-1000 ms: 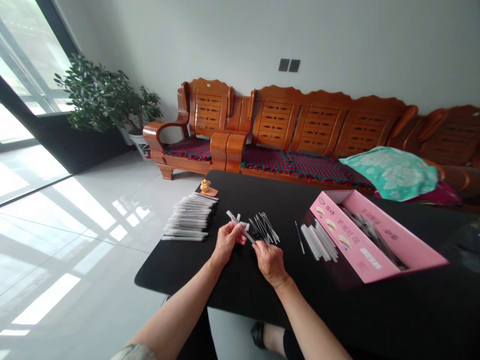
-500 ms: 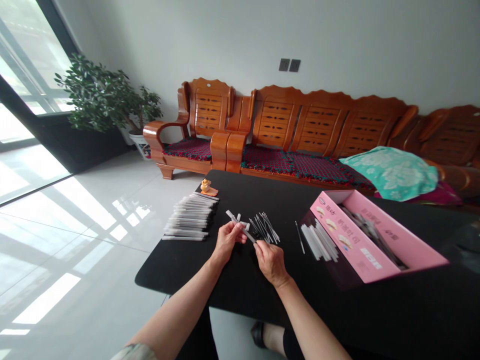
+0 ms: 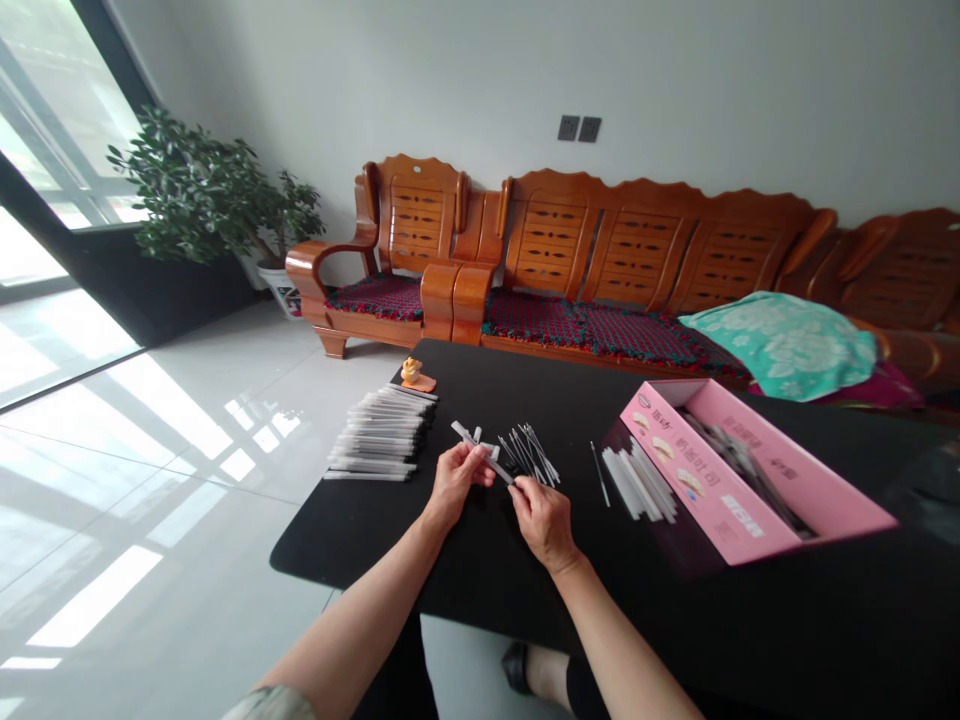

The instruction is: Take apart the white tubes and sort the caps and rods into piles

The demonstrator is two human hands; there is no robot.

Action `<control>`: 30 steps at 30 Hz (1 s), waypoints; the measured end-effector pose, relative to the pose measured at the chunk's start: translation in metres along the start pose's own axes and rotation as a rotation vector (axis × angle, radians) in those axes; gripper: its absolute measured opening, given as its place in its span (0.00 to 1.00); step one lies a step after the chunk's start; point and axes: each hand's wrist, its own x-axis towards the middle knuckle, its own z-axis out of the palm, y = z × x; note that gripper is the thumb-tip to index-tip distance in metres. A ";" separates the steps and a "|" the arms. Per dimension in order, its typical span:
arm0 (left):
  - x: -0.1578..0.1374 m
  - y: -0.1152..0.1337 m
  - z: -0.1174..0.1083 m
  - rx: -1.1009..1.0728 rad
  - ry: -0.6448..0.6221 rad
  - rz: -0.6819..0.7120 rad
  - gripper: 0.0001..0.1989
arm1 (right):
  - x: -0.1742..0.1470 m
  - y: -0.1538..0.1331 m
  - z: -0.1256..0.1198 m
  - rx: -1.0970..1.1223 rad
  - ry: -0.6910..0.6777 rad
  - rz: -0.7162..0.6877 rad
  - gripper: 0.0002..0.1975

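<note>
Above the black table, my left hand [image 3: 456, 485] is closed around several whitish pen barrels [image 3: 477, 434] that stick out past its fingers. One slim pen [image 3: 501, 472] slants across from it, its dark lower end pinched in the fingers of my right hand [image 3: 544, 518]. Just beyond my right hand lies a loose bunch of thin pen refills [image 3: 531, 452]. Left of my left hand, a stack of translucent pens with dark ends [image 3: 382, 430] is spread in a row. Farther right are more white barrels [image 3: 637, 484] and a single refill [image 3: 600, 474].
An open pink box [image 3: 712, 500] with dark pieces inside stands on the table's right. A small orange figurine [image 3: 412, 371] sits near the far left corner of the black table [image 3: 465, 570]. Behind is a wooden sofa [image 3: 637, 260]; a potted plant [image 3: 217, 190] is at left.
Almost nothing differs. My right hand has shifted very slightly at the pen's dark end, while my left hand keeps its place.
</note>
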 end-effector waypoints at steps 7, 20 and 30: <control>0.000 0.000 0.000 -0.010 -0.012 0.006 0.19 | 0.000 0.000 0.000 0.002 -0.043 -0.003 0.13; 0.000 -0.001 -0.001 -0.007 -0.008 0.011 0.19 | 0.000 0.000 0.000 0.004 -0.038 0.033 0.12; 0.001 -0.002 -0.001 -0.001 0.004 0.010 0.19 | 0.000 0.001 0.000 0.006 -0.069 0.064 0.13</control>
